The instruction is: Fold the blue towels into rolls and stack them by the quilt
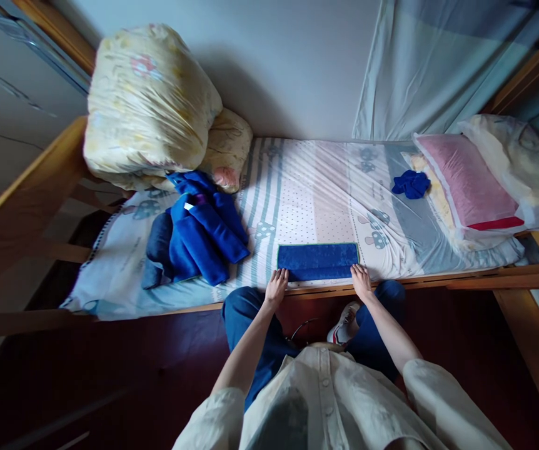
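Note:
A dark blue towel (317, 261), folded into a long flat strip, lies on the bed's near edge. At its near left corner, my left hand (276, 286) has its fingers closed on the fabric. My right hand (360, 279) pinches the near right corner in the same way. Thin green stitching runs along the far edge of the strip. To the left, a loose heap of bright blue cloth (208, 231) with a small white label rests on the sheet. A small crumpled blue cloth (411, 184) sits on the right part of the bed.
A patterned sheet (297, 187) covers the bed. A large folded yellow quilt (147, 106) is piled at the back left beside a floral pillow (227, 150). Pink bedding in clear plastic (469, 178) lies at the right. A wooden rail (480, 275) borders the near side.

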